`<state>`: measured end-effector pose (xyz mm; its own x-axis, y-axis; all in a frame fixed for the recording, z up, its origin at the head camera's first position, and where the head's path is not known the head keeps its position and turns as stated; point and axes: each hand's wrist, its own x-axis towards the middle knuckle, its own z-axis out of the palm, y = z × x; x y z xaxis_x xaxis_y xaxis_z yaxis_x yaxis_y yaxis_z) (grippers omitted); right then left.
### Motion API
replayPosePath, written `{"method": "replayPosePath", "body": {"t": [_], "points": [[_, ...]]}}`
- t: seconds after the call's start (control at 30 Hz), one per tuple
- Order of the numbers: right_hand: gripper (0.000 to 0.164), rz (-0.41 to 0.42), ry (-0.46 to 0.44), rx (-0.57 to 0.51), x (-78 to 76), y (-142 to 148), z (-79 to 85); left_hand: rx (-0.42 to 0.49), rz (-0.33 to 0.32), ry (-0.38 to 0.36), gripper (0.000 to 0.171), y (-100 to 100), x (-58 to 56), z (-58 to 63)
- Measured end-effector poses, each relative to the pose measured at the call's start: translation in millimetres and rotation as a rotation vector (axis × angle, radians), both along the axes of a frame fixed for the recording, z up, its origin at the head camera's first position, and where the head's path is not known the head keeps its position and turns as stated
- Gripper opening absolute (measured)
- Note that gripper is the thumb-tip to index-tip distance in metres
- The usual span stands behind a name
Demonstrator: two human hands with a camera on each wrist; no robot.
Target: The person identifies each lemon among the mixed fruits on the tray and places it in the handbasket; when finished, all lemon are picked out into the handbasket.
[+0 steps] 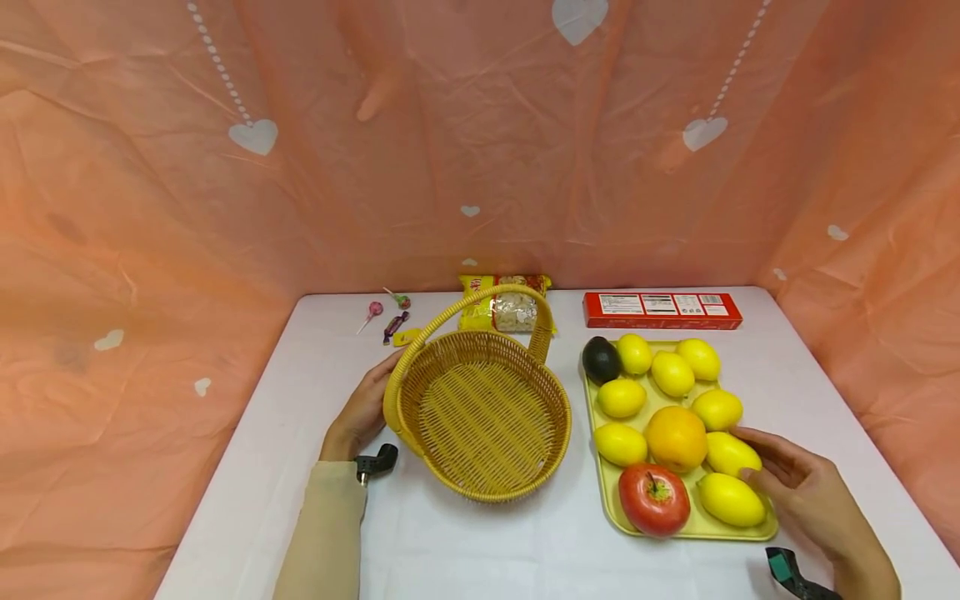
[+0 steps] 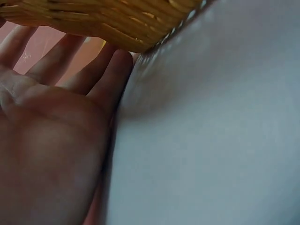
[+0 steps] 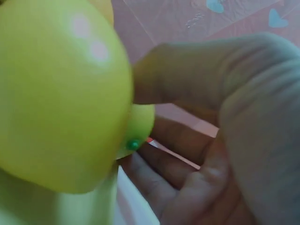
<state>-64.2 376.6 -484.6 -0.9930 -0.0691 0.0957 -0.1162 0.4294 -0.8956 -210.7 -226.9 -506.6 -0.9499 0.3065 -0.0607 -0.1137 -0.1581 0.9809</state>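
A round wicker basket with an arched handle stands mid-table, its inside bare. My left hand rests against its left side; in the left wrist view the fingers extend straight along the woven wall. At the right is a yellow tray of fruit. Over its right edge, my right hand pinches a lemon between thumb and fingers. Just in front of that one lies another lemon, which looms large in the right wrist view and partly hides the pinched lemon.
The tray also bears an orange, a red apple, an avocado and several more lemons. Behind it lies a red box. A snack bag lies behind the basket, with lollipops and a wrapped candy to its left.
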Motion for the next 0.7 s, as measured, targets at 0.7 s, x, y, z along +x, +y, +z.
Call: {"method": "replayPosePath", "body": {"t": [0.7], "points": [[0.052,0.127,0.21,-0.383,-10.3,-22,41.0,0.053,-0.038,0.012,0.051,-3,-1.9,-7.9]]}}
